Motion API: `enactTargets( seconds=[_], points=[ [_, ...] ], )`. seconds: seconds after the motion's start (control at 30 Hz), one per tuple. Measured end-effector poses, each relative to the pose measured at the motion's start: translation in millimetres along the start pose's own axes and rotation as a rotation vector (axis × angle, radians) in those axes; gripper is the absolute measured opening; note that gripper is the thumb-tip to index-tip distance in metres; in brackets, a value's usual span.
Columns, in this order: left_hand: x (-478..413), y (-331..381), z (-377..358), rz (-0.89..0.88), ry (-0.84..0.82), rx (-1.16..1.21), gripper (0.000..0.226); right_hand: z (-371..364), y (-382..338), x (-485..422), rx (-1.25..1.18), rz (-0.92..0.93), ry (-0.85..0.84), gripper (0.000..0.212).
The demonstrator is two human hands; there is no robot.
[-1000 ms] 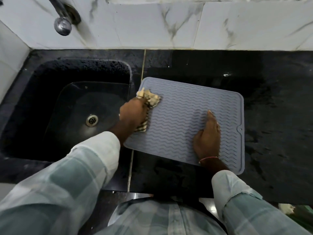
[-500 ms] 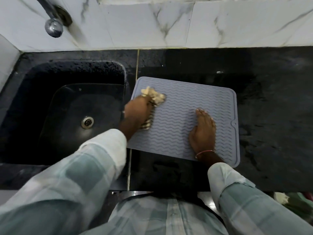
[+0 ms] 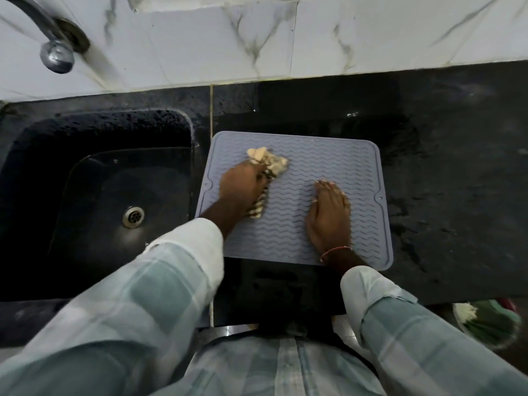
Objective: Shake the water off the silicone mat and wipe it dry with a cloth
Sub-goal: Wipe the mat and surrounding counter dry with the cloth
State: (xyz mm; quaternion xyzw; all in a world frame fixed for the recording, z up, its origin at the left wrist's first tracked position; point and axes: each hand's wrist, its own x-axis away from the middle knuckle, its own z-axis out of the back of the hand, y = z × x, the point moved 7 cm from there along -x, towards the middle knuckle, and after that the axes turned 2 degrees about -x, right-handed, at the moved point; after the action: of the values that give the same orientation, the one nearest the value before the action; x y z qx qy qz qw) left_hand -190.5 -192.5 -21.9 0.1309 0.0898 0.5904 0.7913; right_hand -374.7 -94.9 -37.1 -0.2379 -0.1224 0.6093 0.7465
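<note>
Both sets of fingers are down on the ribbed face of the silicone mat [image 3: 328, 155]. Your left hand [image 3: 241, 187] has its fingers curled round a bunched cream cloth [image 3: 271, 164] with dark stripes and presses it onto the upper left part of the mat. The cloth pokes out past the knuckles toward the top of the frame, and 1 end trails out beside the wrist. Your right hand [image 3: 328, 215] lies palm down to the right of centre, fingers [image 3: 325, 190] straight and close together, grasping nothing. A thin red thread [image 3: 335, 252] circles that wrist, just above the mat's lower edge. Both forearms wear pale checked sleeves with white cuffs, the left sleeve [image 3: 143, 295] crossing the lower left of the frame and the right sleeve [image 3: 414, 338] the lower right.

The mat is grey with wavy ridges and a raised rim. It lies flat on the black stone counter [image 3: 457, 167] in the middle of the frame, its left edge just beside the sink [image 3: 85, 181]. That black sink fills the left side, with 1 metal drain [image 3: 133, 216] in its floor. A metal tap [image 3: 55, 57] hangs at the upper left, against white marbled wall tiles [image 3: 200, 38] running across the top
</note>
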Motion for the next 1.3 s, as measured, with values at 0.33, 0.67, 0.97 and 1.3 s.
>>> enactTargets(
  seconds=[0.33, 0.67, 0.97, 1.3],
  points=[
    [-7, -48, 46, 0.232, 0.095, 0.003, 0.041, -2, 0, -1, 0.0, -0.034, -0.001, 0.049],
    [7, -27, 14, 0.118, -0.029, -0.014, 0.033, -3, 3, 0, 0.0, -0.029, -0.002, 0.055],
    [-13, -39, 38, 0.259, 0.096, 0.084, 0.04, -4, -1, -2, 0.069, -0.038, -0.031, 0.057],
    [9, -52, 24, 0.278, 0.028, -0.045, 0.04, 0, -2, 1, 0.013, -0.017, -0.013, 0.052]
  ],
)
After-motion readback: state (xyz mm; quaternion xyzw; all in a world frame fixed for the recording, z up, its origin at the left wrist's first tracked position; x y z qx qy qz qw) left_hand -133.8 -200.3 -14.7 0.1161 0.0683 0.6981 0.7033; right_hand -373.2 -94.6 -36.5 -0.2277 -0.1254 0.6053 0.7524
